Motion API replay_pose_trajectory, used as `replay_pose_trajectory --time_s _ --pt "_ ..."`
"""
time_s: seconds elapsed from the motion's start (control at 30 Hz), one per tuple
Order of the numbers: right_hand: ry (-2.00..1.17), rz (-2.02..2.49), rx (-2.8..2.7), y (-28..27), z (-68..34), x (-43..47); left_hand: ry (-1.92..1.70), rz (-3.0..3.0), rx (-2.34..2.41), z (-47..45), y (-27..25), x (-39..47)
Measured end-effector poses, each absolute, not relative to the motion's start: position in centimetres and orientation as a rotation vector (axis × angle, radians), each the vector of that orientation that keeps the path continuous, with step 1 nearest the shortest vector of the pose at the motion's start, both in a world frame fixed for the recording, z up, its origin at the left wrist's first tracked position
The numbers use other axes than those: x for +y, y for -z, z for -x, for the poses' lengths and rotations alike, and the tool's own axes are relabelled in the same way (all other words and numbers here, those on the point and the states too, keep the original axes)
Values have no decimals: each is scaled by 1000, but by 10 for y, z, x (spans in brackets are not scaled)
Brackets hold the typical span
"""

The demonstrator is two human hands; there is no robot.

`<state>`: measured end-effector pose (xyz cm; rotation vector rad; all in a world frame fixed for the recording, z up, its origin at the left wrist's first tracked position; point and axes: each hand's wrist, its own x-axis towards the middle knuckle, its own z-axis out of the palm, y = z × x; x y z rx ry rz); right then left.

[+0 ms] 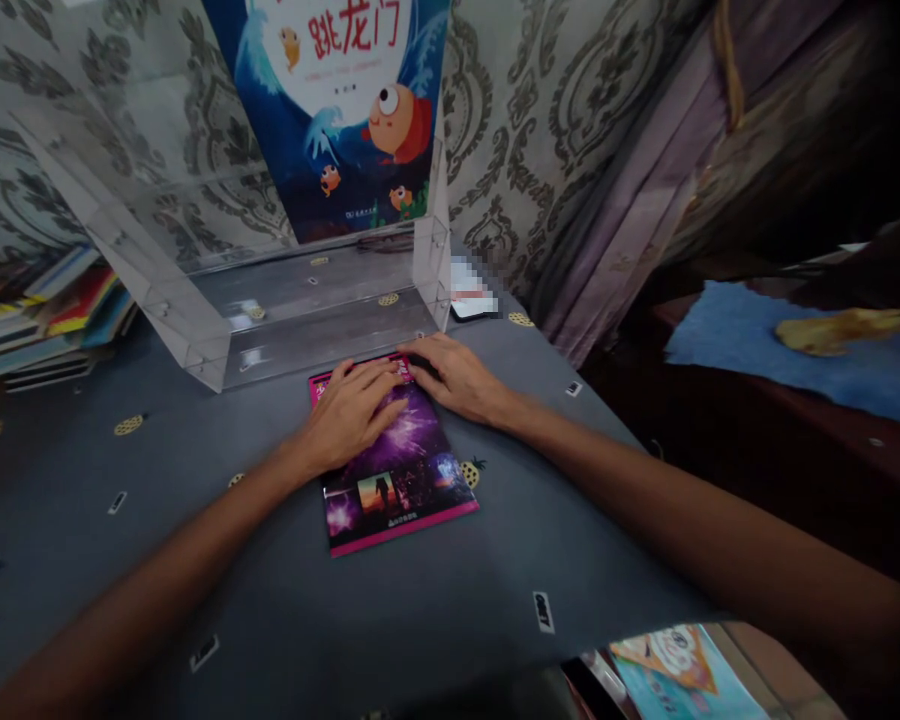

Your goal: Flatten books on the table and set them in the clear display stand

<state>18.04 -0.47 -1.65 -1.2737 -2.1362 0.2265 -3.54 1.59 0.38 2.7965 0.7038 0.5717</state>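
Observation:
A purple book with a magenta border (409, 470) lies flat on the grey tabletop, its cover facing up. My left hand (352, 412) rests palm down on the upper left of the cover, fingers stretched out. At the book's top right corner is my right hand (454, 378), fingers extended and touching the edge. Part of the cover is hidden beneath both hands. Just beyond them stands a clear acrylic book rack (210, 340), with a blue picture book showing orange fish (345, 190) upright in its back.
On the left lies a stack of books (52, 315). A white card-like item (471, 292), partly blurred, sits right of the rack. The grey table (270, 620) has its edge at right, near a purple curtain (630, 220). Below the front edge is a light blue book (682, 670).

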Motion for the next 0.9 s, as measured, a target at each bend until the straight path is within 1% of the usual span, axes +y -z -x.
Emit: replay_pose_trajectory --time_s 0.2,0.3,0.5,0.73,0.9 --pt "-182 1238 -2213 14 -179 -6 -835 -2347 898 41 -8 24" --pt "-154 1262 -2254 14 -177 -8 -851 -2432 839 41 -8 24" --pt "-112 1355 -2251 18 -173 -11 -683 -2912 466 37 -7 2" --pt "-101 1369 -2289 15 -174 -11 -443 -2981 156 46 -13 -52" --pt "-124 1378 -2282 15 -174 -12 -415 -2983 100 50 -15 -63"
